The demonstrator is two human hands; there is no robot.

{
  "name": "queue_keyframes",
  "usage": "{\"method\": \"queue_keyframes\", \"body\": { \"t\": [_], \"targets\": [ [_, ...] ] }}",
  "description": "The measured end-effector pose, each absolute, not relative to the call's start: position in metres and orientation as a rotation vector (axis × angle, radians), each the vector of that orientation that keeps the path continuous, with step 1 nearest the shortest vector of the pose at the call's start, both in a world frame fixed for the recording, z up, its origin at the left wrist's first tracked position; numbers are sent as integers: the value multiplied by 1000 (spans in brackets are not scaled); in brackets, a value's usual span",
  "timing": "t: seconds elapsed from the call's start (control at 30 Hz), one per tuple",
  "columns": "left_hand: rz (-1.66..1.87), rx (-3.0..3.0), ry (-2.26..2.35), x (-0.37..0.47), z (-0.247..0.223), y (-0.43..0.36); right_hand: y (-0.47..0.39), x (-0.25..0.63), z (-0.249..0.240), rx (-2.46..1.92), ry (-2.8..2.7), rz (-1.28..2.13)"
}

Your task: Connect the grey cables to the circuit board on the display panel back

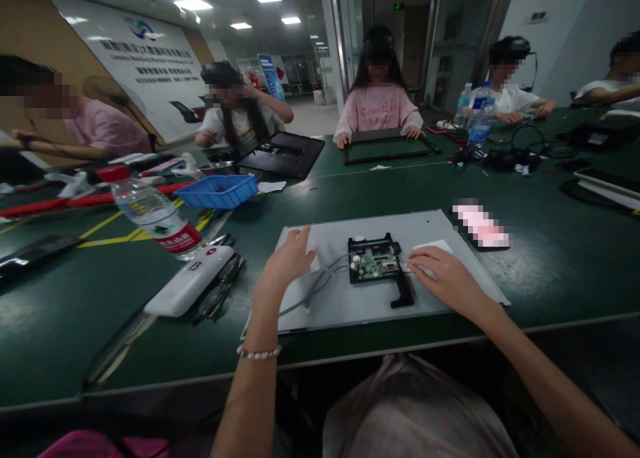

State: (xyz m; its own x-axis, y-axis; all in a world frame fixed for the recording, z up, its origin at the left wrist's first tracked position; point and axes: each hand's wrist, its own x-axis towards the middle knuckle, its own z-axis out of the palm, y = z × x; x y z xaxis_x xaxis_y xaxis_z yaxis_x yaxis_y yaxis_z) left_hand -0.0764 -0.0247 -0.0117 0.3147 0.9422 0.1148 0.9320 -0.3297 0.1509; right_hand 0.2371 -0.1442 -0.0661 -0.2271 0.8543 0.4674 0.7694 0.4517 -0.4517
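A grey flat panel (330,311) lies on the green table before me. On it rests a black plastic frame (403,291) that carries a green circuit board (367,266), and grey cables (323,279) run from its left side. My left hand (287,261) hovers at or lies on the panel's left part, beside the cables, thumb and fingers apart. My right hand (445,278) is at the frame's right edge, its fingers stretched toward a small whitish piece there; whether the fingertips touch it is unclear. A white slip (434,246) lies just behind that hand.
To the left stand a water bottle (155,215), a white power bank (191,281), glasses (220,288) and a blue tray (219,191). A phone (480,226) lies right of the panel. Across the table a person (379,105) holds a black frame (393,157); other people sit around.
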Motion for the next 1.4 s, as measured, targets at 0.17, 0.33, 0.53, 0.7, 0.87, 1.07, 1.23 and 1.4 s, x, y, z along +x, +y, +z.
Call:
{"method": "queue_keyframes", "body": {
  "t": [0.17, 0.33, 0.53, 0.7, 0.87, 1.07, 1.23, 1.4],
  "targets": [
    [282, 2476, 1759, -83, -26, -12, -148, 235, -68, -1340, -2026, 188],
    [361, 2432, 1772, -78, -14, -17, -150, 235, -67, -1307, -1993, 130],
    [713, 2318, 1607, -83, 27, -46, -150, 226, -54, -1235, -1875, 29],
    [814, 2203, 1534, -84, 31, -70, -149, 192, -37, -1128, -1885, 110],
    [617, 2137, 1581, -77, -5, -77, -154, 142, -32, -1028, -2137, 209],
    [581, 2072, 1718, -79, -25, -85, -157, 109, -39, -998, -2278, 147],
    [853, 2151, 1922, -73, -24, -106, -159, 103, -49, -1053, -2336, 91],
    [1043, 2379, 1779, -54, -33, -135, -162, 102, -60, -1064, -2352, 122]
  ]
}}
